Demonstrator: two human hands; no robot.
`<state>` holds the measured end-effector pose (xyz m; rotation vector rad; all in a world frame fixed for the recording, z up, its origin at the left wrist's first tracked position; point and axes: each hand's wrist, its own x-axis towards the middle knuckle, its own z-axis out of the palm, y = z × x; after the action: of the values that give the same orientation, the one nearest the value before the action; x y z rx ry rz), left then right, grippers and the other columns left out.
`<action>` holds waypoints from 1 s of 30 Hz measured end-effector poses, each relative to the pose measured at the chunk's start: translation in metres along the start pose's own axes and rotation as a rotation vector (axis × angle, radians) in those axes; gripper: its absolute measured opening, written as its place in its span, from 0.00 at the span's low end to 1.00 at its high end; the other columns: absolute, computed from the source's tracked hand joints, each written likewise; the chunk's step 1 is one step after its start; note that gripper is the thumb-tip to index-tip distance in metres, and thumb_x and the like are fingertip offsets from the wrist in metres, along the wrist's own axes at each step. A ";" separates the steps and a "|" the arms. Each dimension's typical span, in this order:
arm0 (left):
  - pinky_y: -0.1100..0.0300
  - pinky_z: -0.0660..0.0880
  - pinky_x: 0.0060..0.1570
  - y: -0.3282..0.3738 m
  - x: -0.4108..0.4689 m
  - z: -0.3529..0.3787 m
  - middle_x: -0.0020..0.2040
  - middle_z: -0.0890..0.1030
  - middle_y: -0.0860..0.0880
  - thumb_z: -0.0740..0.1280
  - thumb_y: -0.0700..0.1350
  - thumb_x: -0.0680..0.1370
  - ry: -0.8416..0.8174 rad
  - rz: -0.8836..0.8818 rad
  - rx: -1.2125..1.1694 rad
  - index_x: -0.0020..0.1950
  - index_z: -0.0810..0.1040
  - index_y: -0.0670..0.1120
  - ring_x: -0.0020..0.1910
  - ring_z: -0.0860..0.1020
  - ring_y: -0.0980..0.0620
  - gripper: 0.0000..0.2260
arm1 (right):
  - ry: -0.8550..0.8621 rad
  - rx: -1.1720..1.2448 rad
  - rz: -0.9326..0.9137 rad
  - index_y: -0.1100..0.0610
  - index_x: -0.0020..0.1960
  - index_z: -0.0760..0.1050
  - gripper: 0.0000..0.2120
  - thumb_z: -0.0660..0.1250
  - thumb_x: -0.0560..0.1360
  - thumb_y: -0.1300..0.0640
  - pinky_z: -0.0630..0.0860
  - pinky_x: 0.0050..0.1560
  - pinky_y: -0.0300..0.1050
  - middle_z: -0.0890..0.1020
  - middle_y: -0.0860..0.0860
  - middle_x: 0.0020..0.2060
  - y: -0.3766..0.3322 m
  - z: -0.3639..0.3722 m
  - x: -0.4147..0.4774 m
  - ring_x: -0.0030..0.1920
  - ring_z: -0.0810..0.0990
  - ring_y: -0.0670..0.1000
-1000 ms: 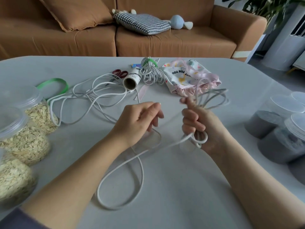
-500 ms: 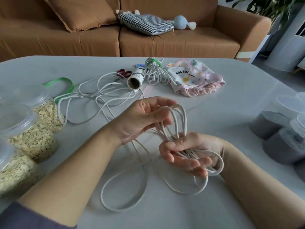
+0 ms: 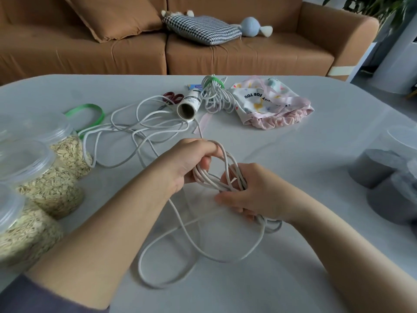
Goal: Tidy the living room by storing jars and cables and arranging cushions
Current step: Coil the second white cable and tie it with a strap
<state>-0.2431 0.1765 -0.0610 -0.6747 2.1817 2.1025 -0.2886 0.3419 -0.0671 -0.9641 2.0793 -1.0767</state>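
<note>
1. My left hand [image 3: 187, 163] grips the cable [image 3: 211, 180] loops from above
2. My right hand [image 3: 257, 193] clasps the same coil
3. Coil held over the table's [image 3: 293, 279] middle, slack trailing toward the left-edge jars [image 3: 52, 190]

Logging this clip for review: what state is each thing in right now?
White cable: partly coiled, rest loose on table.
Left hand: grips its loops.
Right hand: grips its loops.
Second cable: bundled, tied with green band.
Oat jars: upright, lidded.
Checked cushion: lying flat on sofa.
</note>
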 end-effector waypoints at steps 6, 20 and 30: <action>0.63 0.72 0.30 0.003 0.003 -0.001 0.38 0.78 0.50 0.73 0.39 0.73 0.005 0.282 -0.070 0.59 0.73 0.49 0.30 0.76 0.57 0.17 | 0.080 0.189 -0.064 0.60 0.35 0.71 0.14 0.65 0.79 0.60 0.68 0.24 0.40 0.71 0.49 0.23 0.006 -0.005 0.000 0.22 0.66 0.47; 0.55 0.68 0.28 -0.018 0.003 -0.028 0.24 0.69 0.48 0.54 0.61 0.76 0.219 0.924 1.025 0.31 0.68 0.46 0.27 0.69 0.46 0.22 | 0.368 1.640 -0.050 0.58 0.28 0.67 0.14 0.64 0.72 0.63 0.70 0.24 0.33 0.62 0.47 0.20 0.025 -0.056 0.008 0.19 0.65 0.44; 0.57 0.62 0.29 -0.013 0.006 -0.040 0.28 0.68 0.57 0.55 0.56 0.80 0.399 0.977 0.864 0.46 0.68 0.50 0.28 0.63 0.53 0.10 | -0.157 1.032 0.194 0.55 0.40 0.67 0.06 0.61 0.73 0.63 0.65 0.18 0.35 0.82 0.57 0.44 0.012 -0.030 -0.002 0.20 0.65 0.44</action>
<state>-0.2336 0.1370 -0.0718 0.1258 3.7211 0.8667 -0.3144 0.3612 -0.0617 -0.2948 1.1605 -1.6215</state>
